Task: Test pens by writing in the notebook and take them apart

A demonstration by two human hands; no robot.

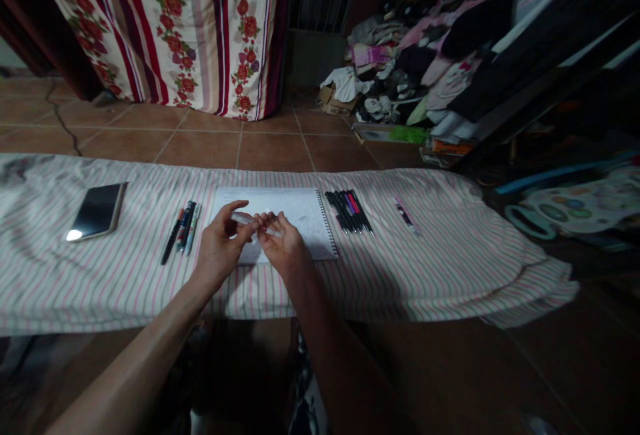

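- Left hand grip [219,241]: fingers closed on a pale pen [242,218].
- Right hand grip [286,245]: fingers drawn together at the pen's other end; one piece or two, cannot tell.
- Pen over spiral notebook [303,211].
- Loose pens [188,227] left, dark pens [350,211] right, on striped cloth [450,265].

The held pen [241,217] looks like smooth plastic, the notebook [307,221] matt paper, the phone's screen [98,209] glossy, the striped cloth [440,255] matt and rumpled.
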